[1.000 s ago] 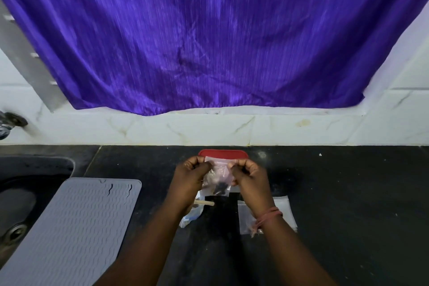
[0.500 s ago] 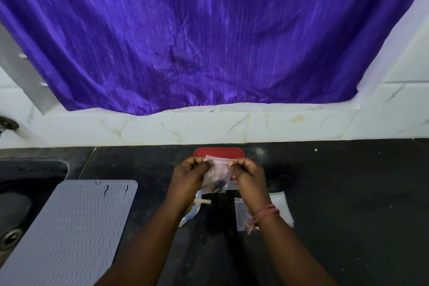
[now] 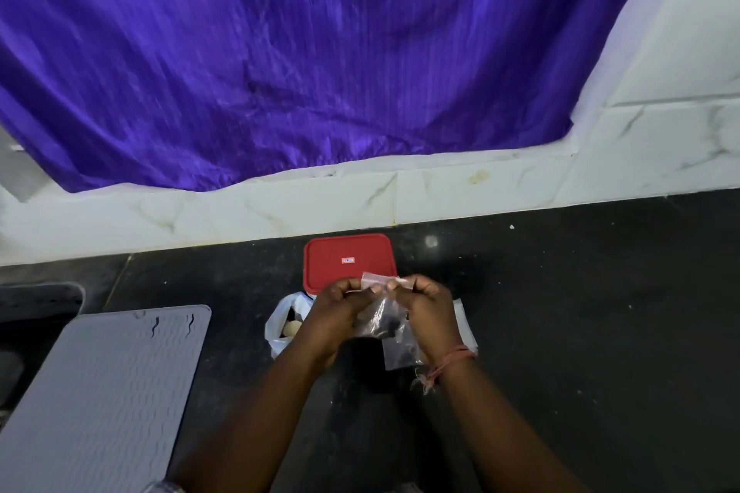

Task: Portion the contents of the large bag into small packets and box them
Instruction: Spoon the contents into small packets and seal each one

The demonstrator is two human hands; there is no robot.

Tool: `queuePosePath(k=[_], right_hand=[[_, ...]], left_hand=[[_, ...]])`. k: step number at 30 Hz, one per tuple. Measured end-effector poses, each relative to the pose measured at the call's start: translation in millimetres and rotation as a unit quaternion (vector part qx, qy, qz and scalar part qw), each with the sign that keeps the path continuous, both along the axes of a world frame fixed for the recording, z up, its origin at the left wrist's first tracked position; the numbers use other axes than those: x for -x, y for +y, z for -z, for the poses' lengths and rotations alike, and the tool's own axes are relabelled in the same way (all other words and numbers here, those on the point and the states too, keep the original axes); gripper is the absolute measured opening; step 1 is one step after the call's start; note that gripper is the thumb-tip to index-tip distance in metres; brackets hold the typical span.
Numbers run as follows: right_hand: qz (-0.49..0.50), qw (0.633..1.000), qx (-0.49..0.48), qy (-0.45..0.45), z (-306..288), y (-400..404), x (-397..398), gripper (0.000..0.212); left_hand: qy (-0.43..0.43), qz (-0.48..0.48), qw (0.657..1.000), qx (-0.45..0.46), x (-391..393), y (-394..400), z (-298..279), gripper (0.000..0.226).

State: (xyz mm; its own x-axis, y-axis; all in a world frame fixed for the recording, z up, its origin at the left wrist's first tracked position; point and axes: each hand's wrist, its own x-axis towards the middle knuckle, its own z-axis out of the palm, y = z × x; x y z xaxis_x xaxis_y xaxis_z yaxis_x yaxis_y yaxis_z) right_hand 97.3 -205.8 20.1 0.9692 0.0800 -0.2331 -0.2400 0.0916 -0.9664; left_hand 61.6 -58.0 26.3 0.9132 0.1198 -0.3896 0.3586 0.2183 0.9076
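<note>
A small clear packet with dark bits inside hangs between my two hands over the black counter. My left hand pinches its top edge on the left, and my right hand pinches the top edge on the right. Just behind them sits the box with a red lid, lid on. The large clear bag lies open to the left of my left hand, with a pale wooden piece showing in its mouth. Several small packets lie flat under my right wrist.
A grey ribbed mat covers the counter at the left, beside the sink edge. White marble tiles and a purple curtain rise behind the box. Black counter stretches to the right.
The view has tilted and shifted left, so the red-lidded box now shows fully. My hands still hold the packet's top edge, with the fingers drawn closer together along it.
</note>
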Motion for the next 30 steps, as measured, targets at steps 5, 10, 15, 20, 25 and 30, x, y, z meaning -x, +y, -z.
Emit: queuePosePath(k=[5,10,15,20,25,30], right_hand=[[-0.001,0.994,-0.034,0.107,34.2,-31.1,-5.1,0.033],[-0.049,0.984,0.071,0.159,61.2,-55.4,5.4,0.009],[-0.038,0.96,0.227,0.159,90.3,-44.4,5.3,0.02],[-0.075,0.927,0.36,0.07,91.4,-34.1,3.0,0.021],[-0.087,0.829,0.55,-0.045,97.7,-58.5,-6.0,0.029],[-0.114,0.773,0.621,-0.07,121.9,-80.9,-12.2,0.025]], left_hand=[[0.035,-0.011,0.999,-0.014,-9.5,-26.9,18.7,0.012],[0.112,-0.033,0.992,-0.046,-21.3,-47.7,49.5,0.006],[0.2,-0.032,0.976,-0.081,-15.4,-54.6,73.8,0.015],[0.201,-0.014,0.967,-0.154,-15.2,-49.3,87.6,0.026],[0.199,-0.016,0.95,-0.238,-17.8,-57.6,82.7,0.018],[0.204,-0.005,0.931,-0.304,-20.9,-63.6,83.1,0.037]])
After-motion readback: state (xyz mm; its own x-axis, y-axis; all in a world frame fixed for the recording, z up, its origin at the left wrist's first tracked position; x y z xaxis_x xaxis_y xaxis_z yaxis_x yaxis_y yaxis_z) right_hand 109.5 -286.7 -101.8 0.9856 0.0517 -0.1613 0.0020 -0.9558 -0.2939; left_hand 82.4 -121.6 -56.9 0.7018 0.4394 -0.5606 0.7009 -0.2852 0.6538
